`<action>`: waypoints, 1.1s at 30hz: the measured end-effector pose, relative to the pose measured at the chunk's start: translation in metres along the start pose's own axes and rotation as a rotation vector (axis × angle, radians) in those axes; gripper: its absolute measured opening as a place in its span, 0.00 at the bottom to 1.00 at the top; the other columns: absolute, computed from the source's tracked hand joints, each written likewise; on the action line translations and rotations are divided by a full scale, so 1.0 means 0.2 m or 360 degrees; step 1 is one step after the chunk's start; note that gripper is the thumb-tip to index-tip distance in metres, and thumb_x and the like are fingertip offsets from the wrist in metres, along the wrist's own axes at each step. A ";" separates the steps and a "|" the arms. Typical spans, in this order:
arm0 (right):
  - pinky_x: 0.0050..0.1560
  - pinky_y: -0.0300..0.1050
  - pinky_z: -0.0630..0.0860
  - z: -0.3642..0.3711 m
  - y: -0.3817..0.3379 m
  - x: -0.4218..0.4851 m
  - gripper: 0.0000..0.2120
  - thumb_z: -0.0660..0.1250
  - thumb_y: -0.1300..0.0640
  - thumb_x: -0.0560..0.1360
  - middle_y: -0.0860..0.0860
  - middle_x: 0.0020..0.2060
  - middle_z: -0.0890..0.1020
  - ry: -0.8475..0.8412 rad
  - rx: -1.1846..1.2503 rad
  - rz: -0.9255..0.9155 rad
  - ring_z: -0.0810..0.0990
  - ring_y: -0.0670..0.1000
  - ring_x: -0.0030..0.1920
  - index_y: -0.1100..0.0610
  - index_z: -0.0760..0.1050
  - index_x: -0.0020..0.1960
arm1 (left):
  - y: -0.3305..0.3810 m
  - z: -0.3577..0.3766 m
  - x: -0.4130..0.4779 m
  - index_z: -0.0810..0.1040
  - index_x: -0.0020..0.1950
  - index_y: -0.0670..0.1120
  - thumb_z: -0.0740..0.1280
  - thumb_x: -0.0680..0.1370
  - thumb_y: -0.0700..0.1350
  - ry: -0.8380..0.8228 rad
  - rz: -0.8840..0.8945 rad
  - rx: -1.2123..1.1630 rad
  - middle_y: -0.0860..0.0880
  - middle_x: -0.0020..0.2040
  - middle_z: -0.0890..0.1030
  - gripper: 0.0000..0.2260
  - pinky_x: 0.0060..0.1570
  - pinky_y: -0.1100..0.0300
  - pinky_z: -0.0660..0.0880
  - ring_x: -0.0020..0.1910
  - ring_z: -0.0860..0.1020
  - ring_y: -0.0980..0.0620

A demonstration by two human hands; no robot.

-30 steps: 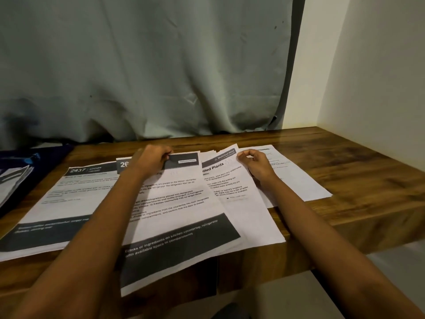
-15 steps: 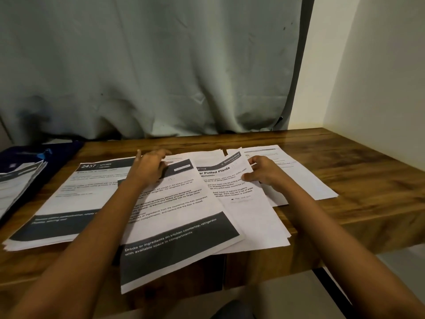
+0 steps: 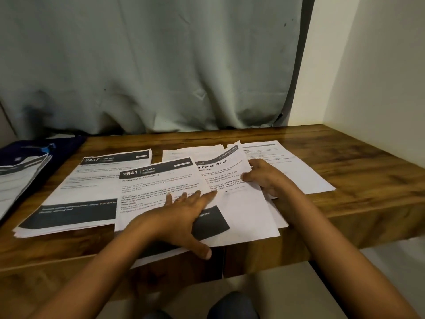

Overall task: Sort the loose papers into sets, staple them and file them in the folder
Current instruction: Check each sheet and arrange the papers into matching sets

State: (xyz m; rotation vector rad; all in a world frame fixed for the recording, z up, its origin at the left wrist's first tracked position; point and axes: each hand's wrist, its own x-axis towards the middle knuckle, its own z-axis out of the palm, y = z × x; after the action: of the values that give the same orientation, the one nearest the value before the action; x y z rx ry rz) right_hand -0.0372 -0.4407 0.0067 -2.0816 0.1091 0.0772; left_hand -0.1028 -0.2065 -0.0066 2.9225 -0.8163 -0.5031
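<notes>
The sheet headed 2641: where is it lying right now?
Head view: the 2641 sheet lies centre-frame, between the 2437 stack on its left and the Potted Plants sheet on its right, with the left hand resting flat on its lower half.

Seen from my remote station: a wooden table (image 3: 345, 171) with a glossy varnished top that catches light near its far right corner. The sheets (image 3: 161, 185) across it are thin matt white paper printed with flat dark bands. Behind hangs a creased grey-green cloth curtain (image 3: 161, 65), beside a smooth matt painted wall (image 3: 379, 77). The dark blue folder (image 3: 27, 150) at the left edge looks dull, but I cannot tell its material.
</notes>
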 end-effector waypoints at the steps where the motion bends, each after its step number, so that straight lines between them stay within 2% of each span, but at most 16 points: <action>1: 0.53 0.43 0.71 0.02 0.00 0.00 0.17 0.65 0.66 0.77 0.49 0.61 0.76 0.0019 -0.0030 -0.0001 0.74 0.50 0.55 0.59 0.69 0.65 | -0.01 0.00 -0.01 0.31 0.74 0.63 0.71 0.66 0.67 0.0008 0.0009 -0.0018 0.53 0.78 0.37 0.54 0.74 0.42 0.37 0.77 0.37 0.48; 3: 0.59 0.47 0.73 0.07 -0.01 0.02 0.19 0.65 0.63 0.77 0.51 0.64 0.75 0.0029 -0.0106 -0.0016 0.74 0.54 0.60 0.60 0.68 0.67 | -0.02 0.00 -0.03 0.33 0.74 0.63 0.72 0.68 0.65 0.0015 0.0049 -0.0049 0.55 0.78 0.39 0.53 0.74 0.45 0.36 0.77 0.39 0.49; 5: 0.61 0.50 0.74 0.11 -0.02 0.02 0.19 0.65 0.62 0.77 0.50 0.63 0.75 0.0020 -0.0112 -0.0026 0.74 0.54 0.60 0.59 0.68 0.66 | -0.02 0.00 -0.06 0.34 0.75 0.63 0.72 0.68 0.63 0.0003 0.0085 -0.0066 0.57 0.78 0.40 0.52 0.72 0.47 0.36 0.77 0.39 0.52; 10: 0.51 0.44 0.74 0.20 -0.05 0.00 0.17 0.64 0.57 0.79 0.48 0.64 0.76 -0.0022 -0.0135 -0.0225 0.76 0.51 0.59 0.55 0.69 0.66 | -0.03 0.01 -0.09 0.37 0.75 0.66 0.71 0.69 0.63 -0.0001 0.0068 -0.0054 0.58 0.78 0.41 0.49 0.74 0.42 0.39 0.77 0.40 0.52; 13: 0.53 0.44 0.72 0.15 -0.02 -0.02 0.22 0.65 0.55 0.78 0.55 0.63 0.77 0.0262 -0.0293 -0.0301 0.77 0.53 0.56 0.57 0.67 0.70 | -0.04 0.03 -0.11 0.41 0.74 0.68 0.70 0.70 0.64 0.0062 0.0082 -0.0031 0.58 0.78 0.45 0.44 0.75 0.43 0.47 0.77 0.45 0.50; 16: 0.55 0.47 0.72 0.05 0.06 -0.05 0.19 0.67 0.55 0.76 0.57 0.60 0.77 0.0527 -0.0557 -0.0191 0.76 0.57 0.58 0.61 0.71 0.64 | -0.04 0.04 -0.13 0.48 0.75 0.66 0.68 0.72 0.63 0.0179 0.0156 -0.0025 0.60 0.76 0.53 0.38 0.73 0.51 0.56 0.75 0.54 0.55; 20: 0.46 0.46 0.72 0.01 0.13 -0.10 0.19 0.71 0.48 0.72 0.55 0.53 0.79 0.0475 -0.0684 0.0060 0.77 0.56 0.52 0.60 0.74 0.55 | -0.04 0.05 -0.14 0.56 0.74 0.64 0.67 0.74 0.61 0.0290 0.0231 -0.0048 0.63 0.73 0.61 0.31 0.70 0.57 0.61 0.70 0.60 0.61; 23: 0.46 0.46 0.73 0.00 0.12 -0.12 0.22 0.74 0.48 0.69 0.54 0.52 0.78 0.0442 -0.0748 0.0111 0.77 0.55 0.53 0.59 0.73 0.55 | -0.01 0.06 -0.15 0.58 0.73 0.64 0.65 0.76 0.59 0.0289 0.0216 0.0002 0.62 0.73 0.63 0.28 0.68 0.60 0.61 0.70 0.62 0.59; 29: 0.51 0.48 0.75 0.01 0.11 -0.11 0.24 0.76 0.53 0.68 0.54 0.56 0.79 0.0428 -0.0768 0.0218 0.78 0.57 0.55 0.59 0.73 0.58 | 0.00 0.07 -0.16 0.61 0.74 0.60 0.58 0.80 0.57 0.0333 0.0213 0.0016 0.58 0.73 0.65 0.22 0.70 0.59 0.61 0.71 0.63 0.56; 31: 0.51 0.48 0.75 0.01 0.12 -0.10 0.22 0.77 0.55 0.67 0.54 0.54 0.79 0.0494 -0.0646 0.0208 0.78 0.57 0.54 0.59 0.74 0.57 | -0.01 0.08 -0.17 0.61 0.74 0.60 0.52 0.76 0.67 0.0290 0.0180 -0.0003 0.58 0.74 0.64 0.27 0.71 0.59 0.59 0.73 0.62 0.56; 33: 0.46 0.46 0.73 0.01 0.12 -0.10 0.17 0.77 0.55 0.67 0.54 0.50 0.80 0.0607 -0.0537 0.0156 0.78 0.56 0.50 0.58 0.75 0.51 | -0.04 0.09 -0.19 0.60 0.74 0.62 0.39 0.64 0.78 0.0266 0.0162 -0.0058 0.59 0.75 0.62 0.43 0.74 0.54 0.57 0.75 0.58 0.54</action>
State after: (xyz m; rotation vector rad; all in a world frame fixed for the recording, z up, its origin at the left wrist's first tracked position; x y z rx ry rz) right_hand -0.0593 -0.4504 -0.0138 -2.4061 0.4570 -0.2603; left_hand -0.1352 -0.1809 -0.0139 2.8245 -0.9165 -0.2591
